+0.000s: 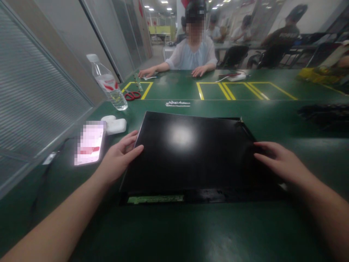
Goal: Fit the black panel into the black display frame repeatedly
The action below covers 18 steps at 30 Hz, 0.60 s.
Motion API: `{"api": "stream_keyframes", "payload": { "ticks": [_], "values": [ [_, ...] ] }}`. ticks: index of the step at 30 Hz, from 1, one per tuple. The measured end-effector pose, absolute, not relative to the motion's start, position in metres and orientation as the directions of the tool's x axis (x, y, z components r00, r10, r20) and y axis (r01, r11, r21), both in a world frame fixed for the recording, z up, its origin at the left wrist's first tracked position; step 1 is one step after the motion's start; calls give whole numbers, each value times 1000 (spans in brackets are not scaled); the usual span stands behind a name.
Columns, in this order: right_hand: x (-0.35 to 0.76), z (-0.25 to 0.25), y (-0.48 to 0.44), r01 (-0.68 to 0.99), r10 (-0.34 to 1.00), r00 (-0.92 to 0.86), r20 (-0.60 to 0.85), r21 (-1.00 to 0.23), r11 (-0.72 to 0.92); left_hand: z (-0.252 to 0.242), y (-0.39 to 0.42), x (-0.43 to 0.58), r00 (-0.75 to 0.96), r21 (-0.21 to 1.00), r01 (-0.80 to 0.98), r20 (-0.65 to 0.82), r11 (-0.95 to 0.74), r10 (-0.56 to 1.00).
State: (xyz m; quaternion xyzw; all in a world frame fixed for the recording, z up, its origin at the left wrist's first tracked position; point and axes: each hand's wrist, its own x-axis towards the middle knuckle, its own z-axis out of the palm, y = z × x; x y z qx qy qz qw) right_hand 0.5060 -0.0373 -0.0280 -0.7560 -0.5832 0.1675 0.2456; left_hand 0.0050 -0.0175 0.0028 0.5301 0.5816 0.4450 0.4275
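Note:
A glossy black screen panel [188, 163] lies over a black frame [218, 196] in front of me, its left side looking slightly raised. My left hand [122, 153] grips the panel's left edge, thumb on the upper face and the other fingers along the side and partly hidden. At the right edge, my right hand [275, 156] pinches with thumb and forefinger; its remaining fingers are out of sight beneath, and dark shadow blurs the exact contact. A green strip [155, 199] shows along the frame's near edge. Light reflects brightly off the panel's middle.
Left of the panel are a lit phone [91, 142], a white case [116, 125], a water bottle [109, 83] and red-handled scissors [132, 95]. Small white pieces [177, 104] lie beyond the panel. Dark material [324, 114] sits at right. A person [193, 51] sits opposite, hands on the table.

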Motion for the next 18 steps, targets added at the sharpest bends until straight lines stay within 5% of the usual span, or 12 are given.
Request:
{"api": "stream_keyframes", "payload": {
  "ticks": [5,11,14,18],
  "values": [
    [500,-25,-38,618,910,413,-25,-727,-300,5,-20,6,-9,967,224,124,-118,992],
    [492,-13,-39,209,850,510,-133,-939,-272,3,-17,4,-46,951,267,172,-153,984],
    [487,-2,-44,67,861,495,-115,-983,-171,1,-15,8,-87,987,123,110,-99,990],
    [473,10,-57,1,893,376,-249,-963,-269,1,-14,16,-154,991,-34,124,-131,980]
  ]
}}
